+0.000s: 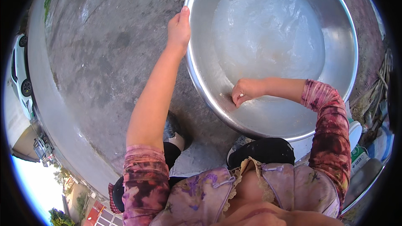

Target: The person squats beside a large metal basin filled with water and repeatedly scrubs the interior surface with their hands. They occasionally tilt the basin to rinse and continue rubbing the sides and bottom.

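A large round metal basin [340, 47] stands before me, with water [270, 31] pooled in its bottom. My left hand [179, 33] grips the basin's rim at its left side, thumb on top. Inside the basin, my right hand [246, 91] is curled against the near left part of the sloping wall, just outside the pooled water. Its fingers are bunched together; a small pale bit shows between them, too small to name, and whether they hold anything is not clear.
Stained concrete ground [119, 44] lies around the basin. Bundled dry stalks [381, 81], a pale round container [355, 133] and bags are at the right. My knees are close to the basin's near edge. A white car [21, 75] stands beyond a road at far left.
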Tool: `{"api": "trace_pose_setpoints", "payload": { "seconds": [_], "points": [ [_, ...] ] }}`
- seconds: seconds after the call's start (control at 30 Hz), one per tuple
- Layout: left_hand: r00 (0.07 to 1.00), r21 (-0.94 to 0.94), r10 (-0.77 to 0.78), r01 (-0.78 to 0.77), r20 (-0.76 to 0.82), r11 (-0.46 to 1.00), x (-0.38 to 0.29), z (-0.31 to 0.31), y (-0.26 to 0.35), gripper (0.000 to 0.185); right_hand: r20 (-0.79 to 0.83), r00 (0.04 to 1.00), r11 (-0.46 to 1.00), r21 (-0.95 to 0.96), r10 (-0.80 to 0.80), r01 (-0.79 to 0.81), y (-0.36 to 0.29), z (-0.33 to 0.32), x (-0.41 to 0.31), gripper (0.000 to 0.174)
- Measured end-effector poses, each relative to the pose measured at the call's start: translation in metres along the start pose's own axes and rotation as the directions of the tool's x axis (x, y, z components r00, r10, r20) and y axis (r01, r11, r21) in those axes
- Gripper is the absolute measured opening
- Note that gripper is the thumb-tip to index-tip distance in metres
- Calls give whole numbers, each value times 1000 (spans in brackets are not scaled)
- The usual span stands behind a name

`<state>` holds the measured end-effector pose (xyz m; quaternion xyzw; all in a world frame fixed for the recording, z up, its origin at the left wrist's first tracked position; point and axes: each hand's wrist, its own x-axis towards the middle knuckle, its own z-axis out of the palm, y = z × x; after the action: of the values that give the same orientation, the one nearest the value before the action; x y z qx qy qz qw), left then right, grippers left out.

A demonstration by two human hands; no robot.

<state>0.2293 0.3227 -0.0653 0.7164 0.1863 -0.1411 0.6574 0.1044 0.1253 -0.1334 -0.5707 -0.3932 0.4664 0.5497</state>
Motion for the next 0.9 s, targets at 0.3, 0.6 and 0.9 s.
{"api": "trace_pose_setpoints", "payload": {
  "seconds": [0.3, 0.6, 0.9],
  "points": [
    [1000, 21, 6, -6, -6, 1000, 0, -1, 1, 54, -484, 873, 992, 72, -54, 102, -29, -44, 50, 9],
    [997, 72, 56, -52, -54, 996, -2, 0, 3, 53, -534, 846, 998, 43, -7, 36, -43, -62, 55, 6],
    [1000, 32, 22, -22, 3, 999, -2, 0, 3, 53, -222, 975, 996, 79, -31, 50, -16, 10, 3, 6]
  ]
}}
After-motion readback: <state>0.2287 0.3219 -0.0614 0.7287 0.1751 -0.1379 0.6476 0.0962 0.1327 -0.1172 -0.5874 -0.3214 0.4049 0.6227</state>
